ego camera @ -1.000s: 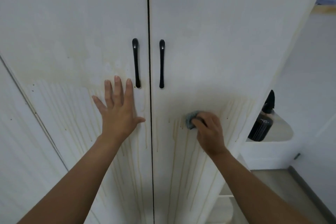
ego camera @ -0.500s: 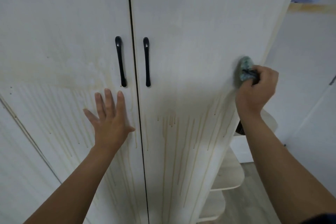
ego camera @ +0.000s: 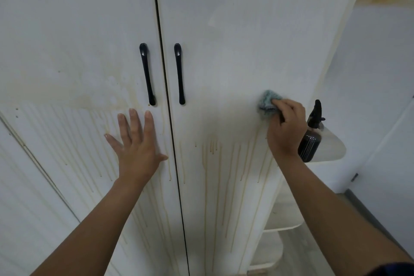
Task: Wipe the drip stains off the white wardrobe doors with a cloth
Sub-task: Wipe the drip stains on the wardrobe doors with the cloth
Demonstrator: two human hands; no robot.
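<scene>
Left door [ego camera: 67, 29]: streaked with yellowish drip stains [ego camera: 74, 136] from below handle height downward, no different from 1 s ago. Smeared tan band above them.

Left hand [ego camera: 136, 148]: flat on the left door just below the left handle [ego camera: 146, 74], fingers straight and spread, thumb out toward the door gap, holding nothing. It has stayed there across all 3 frames, likely bracing the door.

Right door [ego camera: 235, 29]: drips [ego camera: 215, 175] run from mid-height down. Right handle [ego camera: 180, 74] untouched.

Cloth [ego camera: 267, 102]: bunched teal-grey pad pressed on the right door near its right edge, above the tops of the drips. 1 s ago it was mid-door at the top of the streaks, 0.5 s ago up at the door's right edge, and now it is lower and slightly inward again. That reads as side-to-side wiping strokes.

Right hand [ego camera: 287, 127]: fingers curled tight around the cloth, knuckles toward the camera.

Task meaning: the band above the streaks on the right door looks cleaner, though glare makes it hard to be sure. The long drips below on both doors remain, so most of the wiping is not yet done.

Spray bottle [ego camera: 310, 141]: dark, black trigger, on a rounded corner shelf [ego camera: 331, 148] just right of the wardrobe.

Writing: none readable, and no label visible on the bottle.
</scene>
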